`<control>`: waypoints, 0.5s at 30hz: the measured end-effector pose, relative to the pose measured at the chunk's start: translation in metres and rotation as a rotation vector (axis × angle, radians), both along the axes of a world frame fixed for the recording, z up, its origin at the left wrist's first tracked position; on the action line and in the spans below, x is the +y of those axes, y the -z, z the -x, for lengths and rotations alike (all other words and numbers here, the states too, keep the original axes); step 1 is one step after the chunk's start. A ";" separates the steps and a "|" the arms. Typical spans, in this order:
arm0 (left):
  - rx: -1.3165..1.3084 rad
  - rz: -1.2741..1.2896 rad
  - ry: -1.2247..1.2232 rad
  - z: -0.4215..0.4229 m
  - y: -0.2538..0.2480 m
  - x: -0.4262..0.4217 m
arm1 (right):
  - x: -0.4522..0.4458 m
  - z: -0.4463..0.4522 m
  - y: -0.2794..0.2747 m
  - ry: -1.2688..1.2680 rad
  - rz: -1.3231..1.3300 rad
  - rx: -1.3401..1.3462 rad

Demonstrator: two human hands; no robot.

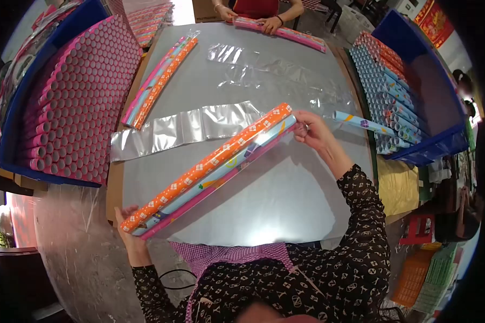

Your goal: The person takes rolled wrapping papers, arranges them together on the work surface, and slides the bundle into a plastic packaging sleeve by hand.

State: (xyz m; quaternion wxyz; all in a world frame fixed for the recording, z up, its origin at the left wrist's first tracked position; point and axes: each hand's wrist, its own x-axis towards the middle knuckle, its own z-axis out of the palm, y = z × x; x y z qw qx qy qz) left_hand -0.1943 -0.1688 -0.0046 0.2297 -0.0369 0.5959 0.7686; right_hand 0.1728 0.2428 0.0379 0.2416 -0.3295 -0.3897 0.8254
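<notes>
A bundle of wrapping paper rolls (215, 167), orange, light blue and pink side by side, slants across the table in front of me. My left hand (128, 226) is closed around its lower left end, with the fingers partly hidden behind the rolls. At the upper right end, my right hand (311, 130) has its fingers curled in against the roll ends. Behind the bundle lies a flat clear plastic sleeve (183, 129). A single light blue roll (364, 123) rests on the table's right side, beyond my right hand.
Another bundle of rolls (159, 83) lies at the back left; more clear sleeves (285, 72) lie mid-table. A blue bin of pink rolls (54, 176) stands left, a blue bin of light blue and red rolls (442, 142) right. Across the table, a co-worker's hands (271, 25) touch another bundle.
</notes>
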 end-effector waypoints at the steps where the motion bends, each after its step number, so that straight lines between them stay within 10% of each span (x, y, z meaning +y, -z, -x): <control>1: -0.103 -0.005 0.158 0.005 0.001 -0.008 | -0.003 0.000 -0.007 0.037 -0.014 0.006; 6: -0.453 -0.020 0.912 -0.008 -0.036 -0.024 | 0.006 -0.004 -0.011 0.006 -0.002 0.071; 15: -0.171 0.281 1.645 0.006 -0.058 -0.021 | 0.009 0.012 -0.024 -0.147 -0.074 -0.091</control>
